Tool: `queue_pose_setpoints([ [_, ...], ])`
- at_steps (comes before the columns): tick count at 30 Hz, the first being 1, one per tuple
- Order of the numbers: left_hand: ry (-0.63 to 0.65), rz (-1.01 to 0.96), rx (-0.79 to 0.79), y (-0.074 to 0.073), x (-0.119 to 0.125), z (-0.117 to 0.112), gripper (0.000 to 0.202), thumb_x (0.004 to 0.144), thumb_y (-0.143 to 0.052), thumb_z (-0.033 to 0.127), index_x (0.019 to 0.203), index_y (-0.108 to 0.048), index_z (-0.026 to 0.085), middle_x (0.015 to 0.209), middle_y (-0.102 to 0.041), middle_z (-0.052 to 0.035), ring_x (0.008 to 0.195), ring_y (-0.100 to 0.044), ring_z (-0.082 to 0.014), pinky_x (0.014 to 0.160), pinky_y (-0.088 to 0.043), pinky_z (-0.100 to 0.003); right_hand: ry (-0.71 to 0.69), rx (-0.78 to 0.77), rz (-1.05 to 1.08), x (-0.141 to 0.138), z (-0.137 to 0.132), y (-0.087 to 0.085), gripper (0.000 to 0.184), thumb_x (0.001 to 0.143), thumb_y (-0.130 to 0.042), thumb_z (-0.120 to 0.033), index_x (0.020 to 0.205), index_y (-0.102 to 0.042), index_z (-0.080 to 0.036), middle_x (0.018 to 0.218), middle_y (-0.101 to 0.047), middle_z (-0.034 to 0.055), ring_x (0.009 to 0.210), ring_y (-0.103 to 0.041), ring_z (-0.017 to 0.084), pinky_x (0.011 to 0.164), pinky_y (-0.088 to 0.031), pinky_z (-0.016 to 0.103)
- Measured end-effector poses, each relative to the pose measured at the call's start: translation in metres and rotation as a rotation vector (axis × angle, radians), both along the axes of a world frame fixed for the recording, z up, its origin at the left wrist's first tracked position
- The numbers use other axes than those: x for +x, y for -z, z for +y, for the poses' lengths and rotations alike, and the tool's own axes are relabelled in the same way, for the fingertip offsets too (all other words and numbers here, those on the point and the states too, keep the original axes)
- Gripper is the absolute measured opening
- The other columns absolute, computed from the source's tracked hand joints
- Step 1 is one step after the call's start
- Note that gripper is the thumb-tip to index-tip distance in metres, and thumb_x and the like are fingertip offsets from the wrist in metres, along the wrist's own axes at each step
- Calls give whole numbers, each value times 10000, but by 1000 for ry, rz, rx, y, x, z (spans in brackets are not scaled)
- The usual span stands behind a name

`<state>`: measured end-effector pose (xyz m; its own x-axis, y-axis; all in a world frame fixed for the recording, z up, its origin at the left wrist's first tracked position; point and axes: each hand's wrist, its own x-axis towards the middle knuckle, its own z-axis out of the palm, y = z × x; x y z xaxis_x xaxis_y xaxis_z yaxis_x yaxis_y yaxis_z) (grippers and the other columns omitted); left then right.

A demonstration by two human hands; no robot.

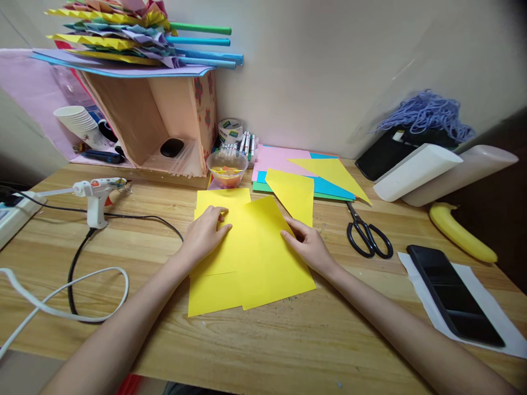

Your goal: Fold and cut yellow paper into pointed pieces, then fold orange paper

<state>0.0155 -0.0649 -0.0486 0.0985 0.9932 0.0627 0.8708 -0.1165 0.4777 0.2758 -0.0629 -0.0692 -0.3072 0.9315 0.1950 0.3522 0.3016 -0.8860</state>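
Extends the left forearm [144, 296] up and inward from the lower left; slants the right forearm [382, 323] inward from the lower right, above the light wood-grain table [284, 351]. Rests the bare left hand [203, 233] palm down on the left-hand yellow paper [216, 252], with fingers loosely curled and thumb apart from forefinger. Sets the bare right hand [310, 249] at the right edge of the angled yellow paper sheet [275, 263], with thumb on the upper face; cannot tell whether clamped on it, with most fingers hidden.

Angled sheet: located between both hands, near the middle of the table. Appears smooth and straight-edged, narrower at the far end; overlaps the left-hand paper. Left-hand paper: marked by a thin straight line across the lower part. Just beyond the right hand: slant-cut yellow paper piece [294, 192]. Farther right: black-handled metal scissors [366, 233].
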Motion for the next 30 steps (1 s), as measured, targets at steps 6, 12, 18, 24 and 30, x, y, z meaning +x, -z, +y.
queue_pose_setpoints([
  [6,-25,-80,-6,2,-1,3,275,749,-530,330,975,-495,178,886,-566,-36,673,-543,-150,653,-432,-301,-294,420,-259,0,-6,-8,454,820,-393,-50,1168,-551,-296,1235,-550,14,1118,-509,181,942,-415,429],
  [12,-4,-124,-6,-1,-4,5,149,740,-526,276,829,-561,162,814,-604,-52,733,-563,-179,681,-440,-308,-344,576,-377,-3,-8,-5,339,853,-430,-105,1103,-600,-259,1220,-562,45,1101,-526,187,911,-452,410],
  [18,-45,-130,-36,-5,-5,6,113,733,-525,256,720,-599,172,726,-643,-36,662,-578,-170,628,-437,-286,-424,628,-428,-4,-9,-5,293,856,-455,-138,1087,-612,-227,1204,-574,63,1128,-506,192,909,-466,379],
  [24,-119,-82,15,-8,-4,3,130,761,-491,266,738,-584,178,737,-645,-36,690,-593,-185,642,-444,-300,-453,597,-420,-6,-9,-7,306,846,-466,-132,1098,-600,-244,1211,-570,51,1154,-483,199,915,-464,399],
  [30,55,-34,218,-13,5,-5,193,834,-424,246,919,-584,177,950,-623,-59,874,-578,-185,769,-449,-311,-472,585,-436,-6,-9,-7,324,840,-465,-119,1113,-589,-239,1221,-562,51,1171,-464,198,931,-451,407],
])
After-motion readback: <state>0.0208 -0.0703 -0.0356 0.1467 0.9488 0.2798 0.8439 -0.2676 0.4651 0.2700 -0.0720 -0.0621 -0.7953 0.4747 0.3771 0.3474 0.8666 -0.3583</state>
